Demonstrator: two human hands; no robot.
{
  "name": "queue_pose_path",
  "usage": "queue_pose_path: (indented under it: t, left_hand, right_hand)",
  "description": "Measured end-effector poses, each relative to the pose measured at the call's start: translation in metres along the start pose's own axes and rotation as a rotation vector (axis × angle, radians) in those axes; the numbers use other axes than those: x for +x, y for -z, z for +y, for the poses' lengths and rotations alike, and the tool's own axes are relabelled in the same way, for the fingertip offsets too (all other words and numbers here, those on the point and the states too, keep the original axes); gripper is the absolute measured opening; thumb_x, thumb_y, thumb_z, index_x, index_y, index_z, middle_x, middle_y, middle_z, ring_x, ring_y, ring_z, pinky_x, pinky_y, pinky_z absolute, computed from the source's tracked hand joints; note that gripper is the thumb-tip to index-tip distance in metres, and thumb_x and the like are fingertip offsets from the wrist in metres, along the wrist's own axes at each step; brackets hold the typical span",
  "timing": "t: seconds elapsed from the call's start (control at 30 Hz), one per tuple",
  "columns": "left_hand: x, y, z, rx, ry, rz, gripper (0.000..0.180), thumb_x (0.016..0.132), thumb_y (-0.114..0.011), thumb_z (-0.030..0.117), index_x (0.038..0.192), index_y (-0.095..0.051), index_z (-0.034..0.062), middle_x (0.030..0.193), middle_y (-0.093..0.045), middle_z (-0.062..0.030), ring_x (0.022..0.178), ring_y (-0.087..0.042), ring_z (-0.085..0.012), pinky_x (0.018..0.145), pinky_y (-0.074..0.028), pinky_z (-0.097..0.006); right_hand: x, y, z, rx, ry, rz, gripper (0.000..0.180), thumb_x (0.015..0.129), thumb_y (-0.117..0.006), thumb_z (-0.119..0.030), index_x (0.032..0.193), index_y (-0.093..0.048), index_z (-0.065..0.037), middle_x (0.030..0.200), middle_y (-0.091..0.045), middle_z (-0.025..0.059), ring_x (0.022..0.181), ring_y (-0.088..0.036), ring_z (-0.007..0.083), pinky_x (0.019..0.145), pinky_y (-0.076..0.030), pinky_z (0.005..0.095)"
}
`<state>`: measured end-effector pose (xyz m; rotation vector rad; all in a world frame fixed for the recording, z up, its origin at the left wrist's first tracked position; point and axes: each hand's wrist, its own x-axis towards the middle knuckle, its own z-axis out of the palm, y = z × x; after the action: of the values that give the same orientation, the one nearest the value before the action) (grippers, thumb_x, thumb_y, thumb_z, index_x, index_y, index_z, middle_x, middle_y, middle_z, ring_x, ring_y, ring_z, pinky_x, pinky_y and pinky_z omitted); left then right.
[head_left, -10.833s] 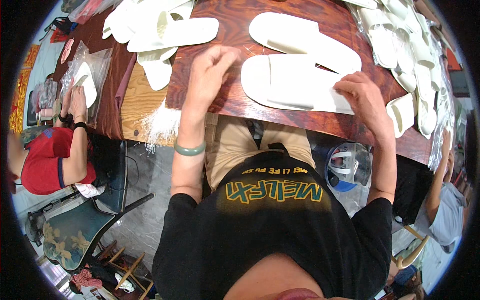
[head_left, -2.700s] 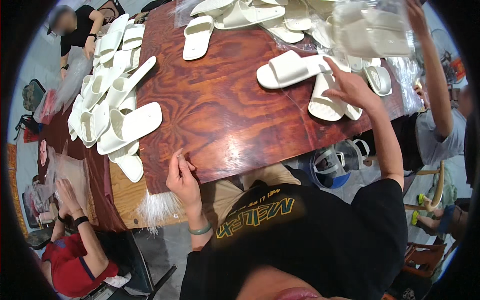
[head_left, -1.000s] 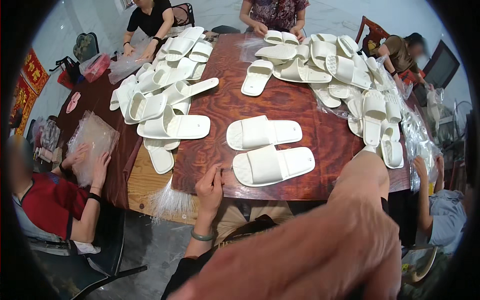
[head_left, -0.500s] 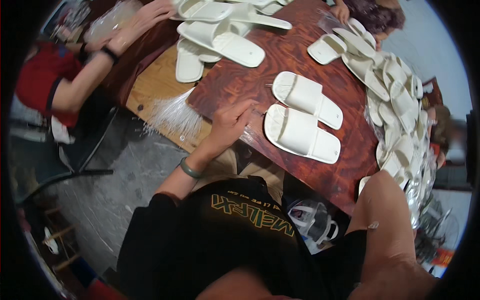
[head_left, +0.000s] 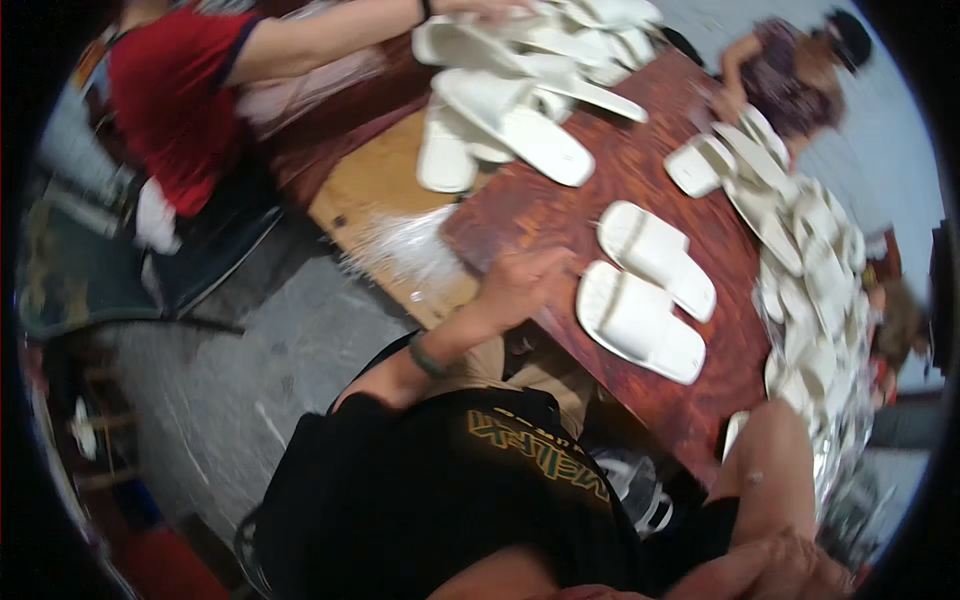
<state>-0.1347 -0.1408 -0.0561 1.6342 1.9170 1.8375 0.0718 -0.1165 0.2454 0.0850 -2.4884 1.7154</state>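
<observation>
My left hand [head_left: 525, 286], with a dark bracelet at the wrist, is over the near table edge. Its fingers are curled together, and whatever may be between them is too blurred to make out. Just right of it lies a pair of white slippers, the nearer slipper [head_left: 640, 325] and the farther slipper [head_left: 660, 258], side by side with soles down. My right arm is bent, elbow out over the table's right end. My right hand [head_left: 765, 572] is raised close at the lower edge, smeared and partly cut off, its fingers unclear.
White slippers pile up at the far left [head_left: 515, 125] and along the right side [head_left: 815, 250] of the brown table [head_left: 530, 215]. Thin white strands [head_left: 405, 250] lie on a plywood board [head_left: 350, 195]. A person in red [head_left: 180, 100] reaches over the far pile; another person [head_left: 790, 75] sits opposite.
The view has shifted, so the table and slippers appear lower and further right. My right hand has come into sight at the lower edge. The left stays beside the pair.
</observation>
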Motion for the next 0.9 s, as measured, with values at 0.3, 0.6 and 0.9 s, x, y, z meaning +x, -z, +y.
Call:
queue_pose_path:
  t: [0.3, 0.6, 0.9]
  left_hand:
    - [0.016, -0.01, 0.005, -0.127, 0.142, -0.109, 0.019, 0.086, -0.056, 0.002, 0.103, -0.065, 0.0013, 0.073, -0.065, -0.0098, 0.056, -0.058, -0.0139, 0.055, -0.046, -0.028]
    - [0.025, -0.014, 0.006, -0.091, 0.214, -0.169, 0.019, 0.086, -0.056, 0.006, 0.103, -0.065, 0.0024, 0.08, -0.065, -0.0148, 0.065, -0.064, -0.0186, 0.06, -0.049, -0.031]
    - [0.029, -0.031, -0.009, -0.074, -0.05, -0.072, 0.018, 0.082, -0.059, 0.002, 0.099, -0.065, 0.0021, 0.077, -0.065, -0.0141, 0.066, -0.065, -0.0252, 0.057, -0.049, -0.031]
  right_hand:
    - [0.055, 0.015, 0.014, -0.158, -0.276, 0.667, 0.016, 0.091, -0.048, -0.019, 0.092, -0.057, -0.006, 0.065, -0.06, 0.007, 0.049, -0.053, 0.0248, 0.047, -0.041, 0.0344]
    - [0.126, 0.037, 0.003, 0.09, -0.264, 0.658, 0.016, 0.091, -0.048, -0.019, 0.093, -0.056, -0.006, 0.062, -0.059, 0.0069, 0.046, -0.051, 0.025, 0.046, -0.04, 0.0337]
    - [0.059, -0.008, -0.031, 0.268, -0.202, 0.285, 0.015, 0.091, -0.048, -0.018, 0.094, -0.056, -0.006, 0.059, -0.058, 0.0067, 0.043, -0.05, 0.0252, 0.044, -0.039, 0.033]
